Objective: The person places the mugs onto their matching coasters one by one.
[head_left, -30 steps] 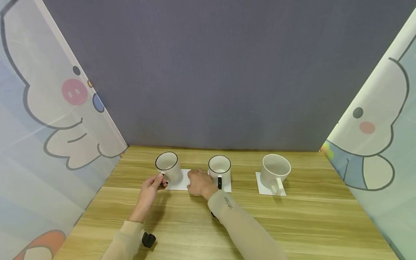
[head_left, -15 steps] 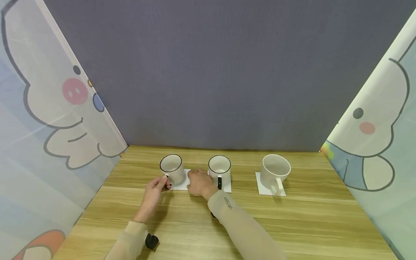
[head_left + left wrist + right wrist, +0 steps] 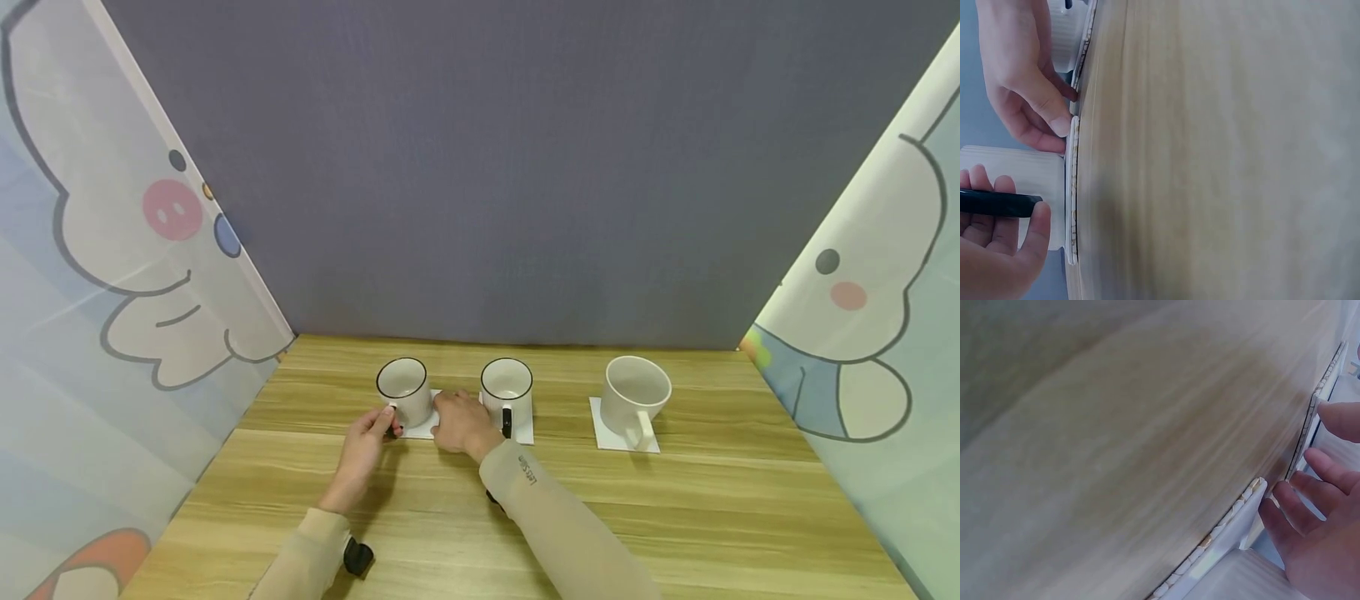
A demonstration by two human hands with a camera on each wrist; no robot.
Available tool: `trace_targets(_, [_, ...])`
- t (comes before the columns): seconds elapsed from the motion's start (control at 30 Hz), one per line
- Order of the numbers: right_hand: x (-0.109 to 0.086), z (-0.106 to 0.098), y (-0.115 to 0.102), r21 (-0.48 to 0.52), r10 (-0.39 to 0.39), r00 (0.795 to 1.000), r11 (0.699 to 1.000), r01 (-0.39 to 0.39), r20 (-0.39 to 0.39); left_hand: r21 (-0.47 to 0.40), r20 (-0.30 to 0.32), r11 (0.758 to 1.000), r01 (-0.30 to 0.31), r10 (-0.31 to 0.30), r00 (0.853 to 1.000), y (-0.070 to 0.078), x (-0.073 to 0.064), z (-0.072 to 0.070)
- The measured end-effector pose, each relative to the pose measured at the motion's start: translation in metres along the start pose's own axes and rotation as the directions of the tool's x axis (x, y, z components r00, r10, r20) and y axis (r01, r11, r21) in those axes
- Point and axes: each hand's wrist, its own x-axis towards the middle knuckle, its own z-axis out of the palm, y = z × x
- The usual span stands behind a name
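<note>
A white mug (image 3: 414,408) with a dark rim stands upright over a square white coaster (image 3: 420,432). Its black handle (image 3: 997,204) is pinched between the thumb and fingers of my left hand (image 3: 363,448). My right hand (image 3: 463,425) holds the coaster's right side, thumb at the near corner; the left wrist view shows this thumb (image 3: 1054,119) on the coaster's edge. In that view the mug's base meets the coaster, or nearly so. A matching mug (image 3: 507,383) rests on its own coaster (image 3: 527,435), just right of my right hand.
Farther right, a larger cream mug (image 3: 636,387) sits on another white coaster (image 3: 606,436), handle toward me. The wooden table (image 3: 735,500) ends at a grey back panel (image 3: 480,183). Printed curtains (image 3: 67,350) flank both sides.
My left hand has carried the dark-rimmed mug rightward and slightly down, farther over the coaster. The right hand, its coaster and the other mugs have stayed in place.
</note>
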Motion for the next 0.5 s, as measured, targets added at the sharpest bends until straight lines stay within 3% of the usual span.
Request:
trace_targets(0.37, [-0.0012,-0.0004,-0.0020,0.005,0.012,1.000,1.000,-0.012,-0.007,0.010,0.040,1.000,0.026,-0.027,0.999,0.0076,-0.0040,0.0021])
trace_targets(0.5, [-0.0013,0.0006,-0.0043,0.009,0.027,1.000,1.000,-0.027,0.008,0.016,0.049,1.000,0.021,-0.022,0.999,0.0034,-0.0022,0.0002])
